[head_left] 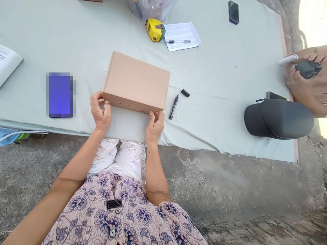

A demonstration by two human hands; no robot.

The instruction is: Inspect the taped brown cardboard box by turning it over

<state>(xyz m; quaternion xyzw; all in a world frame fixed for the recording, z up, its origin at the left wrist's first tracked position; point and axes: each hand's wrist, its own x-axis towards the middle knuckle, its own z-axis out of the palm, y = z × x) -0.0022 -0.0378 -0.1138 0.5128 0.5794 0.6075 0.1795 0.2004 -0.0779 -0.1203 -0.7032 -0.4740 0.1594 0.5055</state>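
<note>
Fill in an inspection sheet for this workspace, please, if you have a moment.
Surface: pale cloth spread on the ground, creased.
Job's things: closed cardboard box lying flat on the cloth.
Clutter: uncapped marker, its lid, tape measure, printed sheet with pen, phone, peaked cap.
Grippers: left hand and right hand grip the box's near edge.
Cables: white cable at the left, off the cloth.
Surroundings: rough concrete; another person's hand at the right holds a dark device.
</note>
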